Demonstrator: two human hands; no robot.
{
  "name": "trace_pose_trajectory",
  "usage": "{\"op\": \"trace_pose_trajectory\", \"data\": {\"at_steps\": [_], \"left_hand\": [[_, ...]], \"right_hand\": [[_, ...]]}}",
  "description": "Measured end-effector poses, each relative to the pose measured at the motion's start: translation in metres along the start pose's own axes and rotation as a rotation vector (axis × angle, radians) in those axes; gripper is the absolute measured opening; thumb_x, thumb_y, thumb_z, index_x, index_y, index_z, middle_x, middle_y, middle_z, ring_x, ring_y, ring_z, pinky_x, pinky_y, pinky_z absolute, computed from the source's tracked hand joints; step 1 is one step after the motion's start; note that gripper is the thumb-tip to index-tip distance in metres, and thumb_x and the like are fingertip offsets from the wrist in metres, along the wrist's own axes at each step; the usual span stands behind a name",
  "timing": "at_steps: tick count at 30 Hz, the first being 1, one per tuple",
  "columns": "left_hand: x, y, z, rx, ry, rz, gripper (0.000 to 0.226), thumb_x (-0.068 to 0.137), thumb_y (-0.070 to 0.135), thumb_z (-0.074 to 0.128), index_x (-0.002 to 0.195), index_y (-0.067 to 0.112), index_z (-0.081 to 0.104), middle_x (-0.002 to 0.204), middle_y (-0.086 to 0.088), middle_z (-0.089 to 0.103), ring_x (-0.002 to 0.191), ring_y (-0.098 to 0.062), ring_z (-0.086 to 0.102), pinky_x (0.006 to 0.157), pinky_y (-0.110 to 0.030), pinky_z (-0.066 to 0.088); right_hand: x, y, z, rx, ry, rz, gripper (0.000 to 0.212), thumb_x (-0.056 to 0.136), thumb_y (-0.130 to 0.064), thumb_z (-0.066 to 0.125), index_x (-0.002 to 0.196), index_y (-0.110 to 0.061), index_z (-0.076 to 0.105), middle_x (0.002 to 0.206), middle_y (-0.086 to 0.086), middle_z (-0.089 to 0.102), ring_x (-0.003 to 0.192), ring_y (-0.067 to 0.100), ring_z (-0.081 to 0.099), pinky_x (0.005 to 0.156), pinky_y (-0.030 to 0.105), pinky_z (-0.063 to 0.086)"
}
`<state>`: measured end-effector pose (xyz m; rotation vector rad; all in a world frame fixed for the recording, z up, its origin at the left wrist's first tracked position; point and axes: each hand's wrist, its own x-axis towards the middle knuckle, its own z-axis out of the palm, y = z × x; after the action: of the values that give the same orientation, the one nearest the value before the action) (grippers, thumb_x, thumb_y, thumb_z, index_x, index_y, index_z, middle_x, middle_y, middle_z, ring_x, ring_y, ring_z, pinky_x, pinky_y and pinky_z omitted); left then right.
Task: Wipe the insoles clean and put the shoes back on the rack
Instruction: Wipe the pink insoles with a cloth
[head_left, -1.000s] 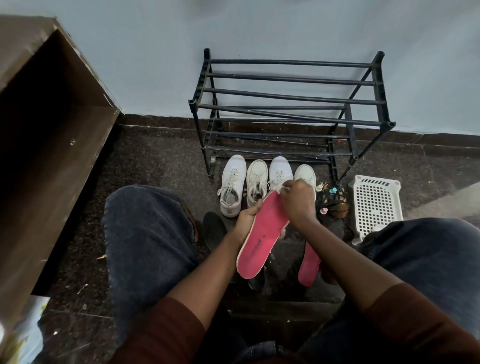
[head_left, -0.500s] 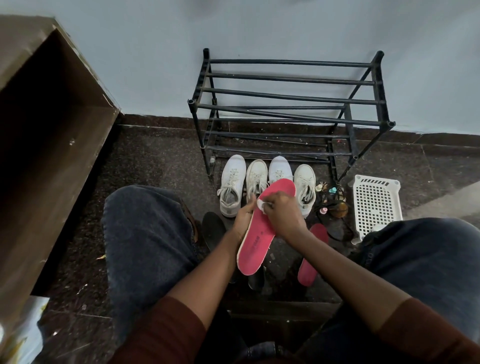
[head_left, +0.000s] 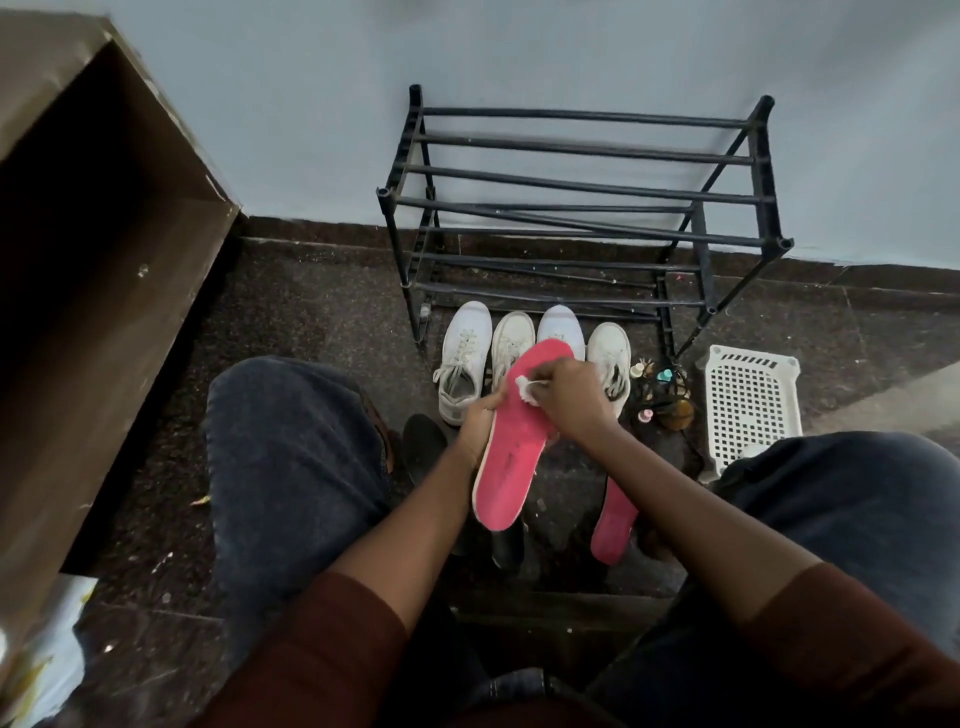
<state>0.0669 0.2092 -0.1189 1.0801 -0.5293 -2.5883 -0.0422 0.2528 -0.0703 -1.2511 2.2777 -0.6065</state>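
Head view: the insole (head_left: 511, 452) is held up between the knees, its long axis running from the heel nearest the person up and away to the toe, which points at the shoes (head_left: 465, 358) and rack (head_left: 582, 197), leaning slightly right. The left hand (head_left: 480, 421) grips its left edge about midway. The right hand (head_left: 571, 395) pinches a white wipe (head_left: 527, 388) against the pink face near the toe, so I judge a stroke down that axis falls to it.
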Motion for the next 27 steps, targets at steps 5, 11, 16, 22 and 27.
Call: {"op": "trace_pose_trajectory", "data": {"at_steps": [5,11,16,22,27], "left_hand": [[0.003,0.001,0.0,0.077,0.075,0.022,0.053,0.102,0.032,0.024,0.087,0.01,0.069,0.065,-0.006,0.069,0.056,-0.018,0.066,0.054,-0.024,0.055],[-0.002,0.0,0.004,0.058,-0.075,-0.06,0.057,0.099,0.046,0.024,0.117,0.001,0.053,0.089,-0.016,0.066,0.061,-0.027,0.064,0.057,-0.028,0.055],[0.002,0.002,0.009,0.061,-0.027,-0.004,0.059,0.1,0.045,0.024,0.132,0.001,0.046,0.105,-0.018,0.062,0.085,-0.03,0.062,0.082,-0.042,0.049],[0.008,0.006,0.004,0.047,0.065,0.098,0.054,0.102,0.044,0.019,0.107,0.005,0.057,0.093,-0.014,0.067,0.082,-0.026,0.065,0.077,-0.037,0.052],[0.006,0.002,0.002,0.027,0.081,0.078,0.05,0.103,0.039,0.019,0.104,0.008,0.058,0.08,-0.01,0.073,0.067,-0.022,0.07,0.061,-0.03,0.058]], "right_hand": [[-0.014,0.0,0.009,-0.033,-0.011,-0.082,0.018,0.085,-0.005,0.057,0.096,-0.002,0.071,0.086,0.014,0.068,0.073,0.026,0.064,0.053,0.005,0.042],[0.021,0.018,-0.014,0.057,0.2,0.149,0.022,0.083,-0.002,0.052,0.096,0.004,0.069,0.091,0.024,0.068,0.077,0.031,0.063,0.065,0.032,0.049],[0.02,0.02,-0.013,0.101,0.157,0.168,0.022,0.087,-0.008,0.055,0.102,-0.001,0.069,0.096,0.018,0.069,0.068,0.019,0.063,0.056,0.015,0.043],[-0.022,0.006,0.006,0.077,-0.096,0.017,0.012,0.082,-0.008,0.059,0.078,-0.005,0.069,0.071,0.004,0.065,0.064,0.017,0.058,0.056,0.022,0.045],[-0.013,0.016,0.001,0.134,-0.121,0.088,0.014,0.08,-0.005,0.057,0.082,-0.008,0.071,0.076,0.002,0.068,0.066,0.014,0.058,0.047,0.009,0.036]]}}
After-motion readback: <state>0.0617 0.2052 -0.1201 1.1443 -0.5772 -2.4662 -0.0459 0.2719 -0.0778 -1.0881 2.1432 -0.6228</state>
